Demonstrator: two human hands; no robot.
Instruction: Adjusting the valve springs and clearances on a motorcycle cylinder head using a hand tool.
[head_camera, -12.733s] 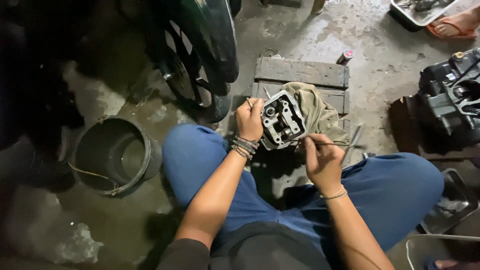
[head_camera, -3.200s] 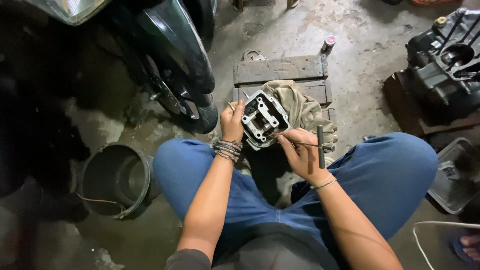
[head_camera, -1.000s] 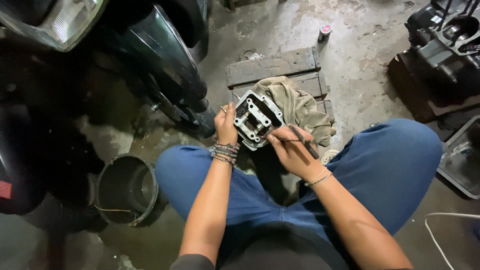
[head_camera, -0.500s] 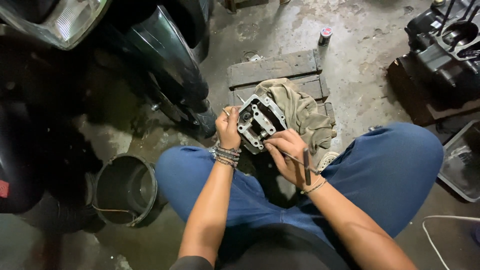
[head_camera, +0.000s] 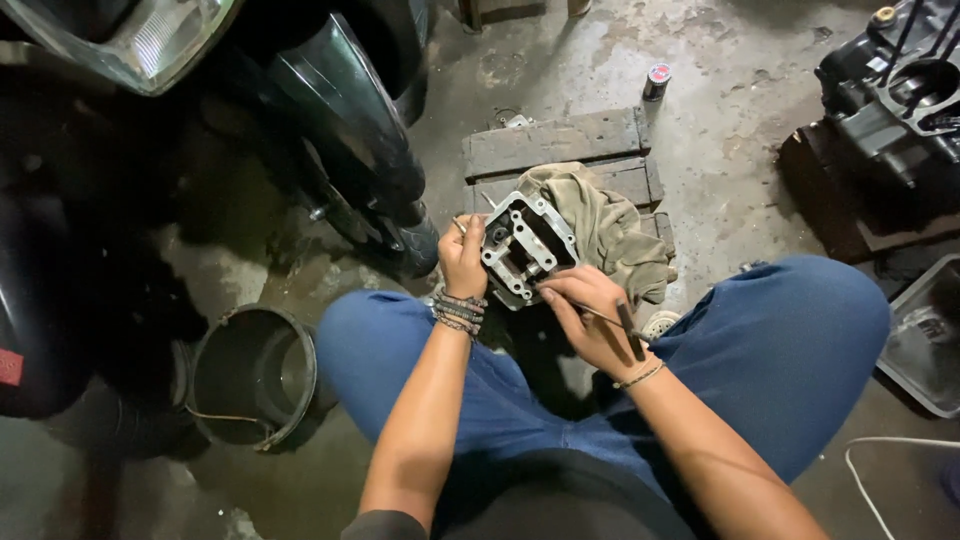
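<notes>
A grey metal engine cylinder head (head_camera: 528, 246) stands tilted on its edge over a wooden pallet (head_camera: 556, 150), resting against a crumpled khaki rag (head_camera: 606, 222). My left hand (head_camera: 463, 258), with beaded bracelets at the wrist, grips the head's left side. My right hand (head_camera: 594, 316) holds a thin dark rod-like tool (head_camera: 628, 328), its fingertips at the lower right edge of the head. I sit on the floor in blue jeans with both knees spread around the part.
A dark motorcycle (head_camera: 330, 130) with its front wheel stands at the left. A round metal bucket (head_camera: 250, 375) sits by my left knee. An engine block (head_camera: 900, 95) rests at the upper right, a tray (head_camera: 925, 340) at the right, a small can (head_camera: 656, 80) beyond the pallet.
Over the span the view shifted and the cylinder head stayed in my left hand. In the last second my right hand moved slightly along the head's lower edge with the tool.
</notes>
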